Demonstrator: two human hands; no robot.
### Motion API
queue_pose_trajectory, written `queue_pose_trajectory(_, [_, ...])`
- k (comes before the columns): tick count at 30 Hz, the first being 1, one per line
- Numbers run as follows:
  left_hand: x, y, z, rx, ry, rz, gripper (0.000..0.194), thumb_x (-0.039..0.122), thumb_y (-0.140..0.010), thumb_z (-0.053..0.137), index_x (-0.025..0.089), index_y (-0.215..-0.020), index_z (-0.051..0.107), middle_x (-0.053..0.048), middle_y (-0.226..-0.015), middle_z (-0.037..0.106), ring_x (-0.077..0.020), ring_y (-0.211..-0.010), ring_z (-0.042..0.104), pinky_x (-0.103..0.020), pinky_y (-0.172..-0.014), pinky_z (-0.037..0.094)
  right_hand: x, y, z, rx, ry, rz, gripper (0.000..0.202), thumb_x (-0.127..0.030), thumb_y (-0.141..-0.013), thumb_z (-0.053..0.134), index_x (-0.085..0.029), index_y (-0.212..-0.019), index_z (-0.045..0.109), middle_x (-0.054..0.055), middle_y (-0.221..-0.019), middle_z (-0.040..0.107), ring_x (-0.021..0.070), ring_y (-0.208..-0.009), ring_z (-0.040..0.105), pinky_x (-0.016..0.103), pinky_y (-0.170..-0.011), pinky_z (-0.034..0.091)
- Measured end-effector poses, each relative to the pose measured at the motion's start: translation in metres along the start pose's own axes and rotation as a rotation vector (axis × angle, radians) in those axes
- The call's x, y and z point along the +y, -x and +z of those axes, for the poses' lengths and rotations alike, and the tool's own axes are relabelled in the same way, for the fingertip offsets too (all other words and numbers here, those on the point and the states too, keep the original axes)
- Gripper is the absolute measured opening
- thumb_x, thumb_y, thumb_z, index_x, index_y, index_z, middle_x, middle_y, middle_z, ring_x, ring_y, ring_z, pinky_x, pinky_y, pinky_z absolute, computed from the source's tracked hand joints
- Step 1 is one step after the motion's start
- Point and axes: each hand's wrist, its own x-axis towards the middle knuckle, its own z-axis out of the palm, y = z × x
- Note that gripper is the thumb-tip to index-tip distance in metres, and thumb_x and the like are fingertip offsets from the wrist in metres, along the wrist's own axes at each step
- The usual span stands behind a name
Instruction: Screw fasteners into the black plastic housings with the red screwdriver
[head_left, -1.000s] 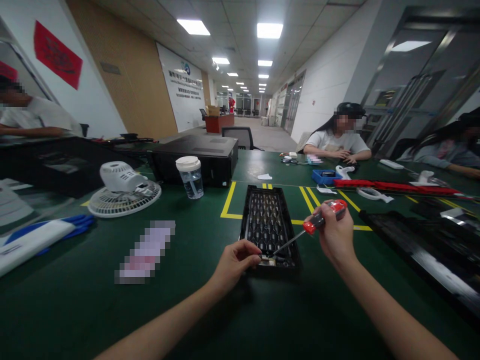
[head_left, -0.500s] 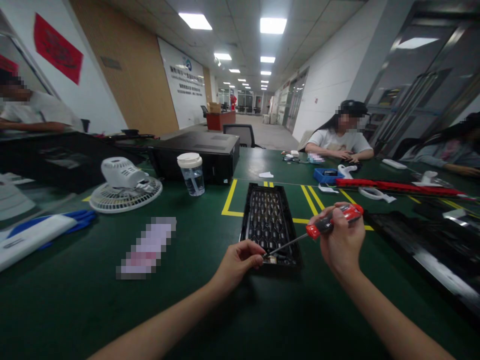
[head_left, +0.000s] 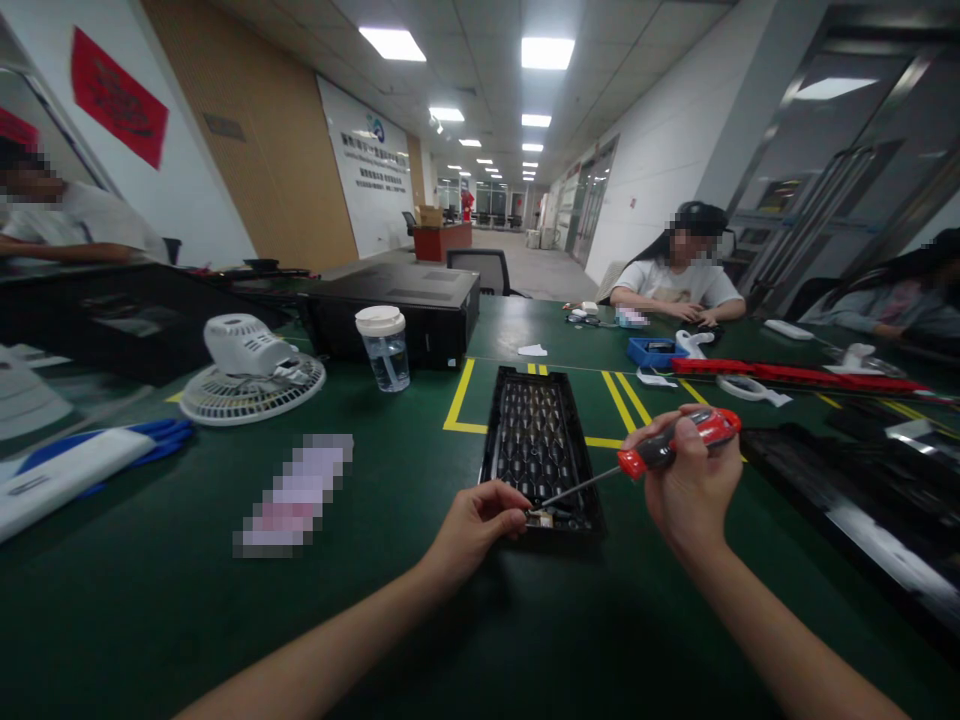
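Observation:
A black panel with a honeycomb pattern (head_left: 534,420) lies on the green table, its near end towards me. My right hand (head_left: 694,480) is wrapped round the red and grey handle of a screwdriver (head_left: 679,442). Its shaft slants down to the left, and the tip meets the panel's near end, close to a small pale part (head_left: 541,520). At that same end my left hand (head_left: 484,520) has thumb and forefinger pinched together beside the screwdriver tip. Whatever lies between those fingers is too small and hidden to make out.
A lidded cup (head_left: 383,350) stands by a black computer case (head_left: 390,300). Left are a white fan part (head_left: 251,375) and a blurred flat item (head_left: 296,495). A long black panel (head_left: 855,510) lies right; a blue bin (head_left: 651,352) stands beyond. Other people sit around the table.
My right hand and the screwdriver handle have shifted slightly to the right. The tip stays at the panel's near end, and my left hand has hardly moved.

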Motion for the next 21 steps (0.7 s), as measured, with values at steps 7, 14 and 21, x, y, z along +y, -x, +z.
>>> queue_pose_trajectory(7, [-0.0024,0.0007,0.0009,-0.028,0.036,-0.001,0.019,0.029,-0.07,0.067,0.014,-0.08,0.061,0.001,-0.066,0.061,-0.0097,-0.062,0.055,-0.023,-0.062,0.043,0.0013,0.0022,-0.0002,-0.044,-0.035,-0.003,0.016,-0.021,-0.079,0.055,-0.022,-0.091,0.044,-0.005,-0.066,0.053,0.0122,-0.05,0.06,0.026,-0.046,0.049])
queue_pose_trajectory(14, [-0.0033,0.0021,0.0018,-0.037,0.079,-0.052,0.023,0.033,-0.069,0.068,0.014,-0.081,0.062,0.0,-0.068,0.061,-0.01,-0.064,0.055,-0.023,-0.061,0.043,0.0024,0.001,-0.0034,-0.094,-0.034,-0.037,0.019,-0.022,-0.077,0.056,-0.022,-0.092,0.044,-0.005,-0.067,0.055,0.0137,-0.051,0.06,0.03,-0.049,0.05])
queue_pose_trajectory(21, [-0.0074,0.0013,0.001,-0.04,0.155,-0.071,0.023,0.032,-0.07,0.069,0.014,-0.081,0.062,0.001,-0.067,0.06,-0.0092,-0.062,0.055,-0.023,-0.062,0.042,-0.0017,0.0029,-0.0013,-0.128,-0.028,-0.071,0.026,-0.024,-0.077,0.057,-0.023,-0.099,0.044,-0.004,-0.067,0.057,0.0144,-0.053,0.061,0.032,-0.053,0.052])
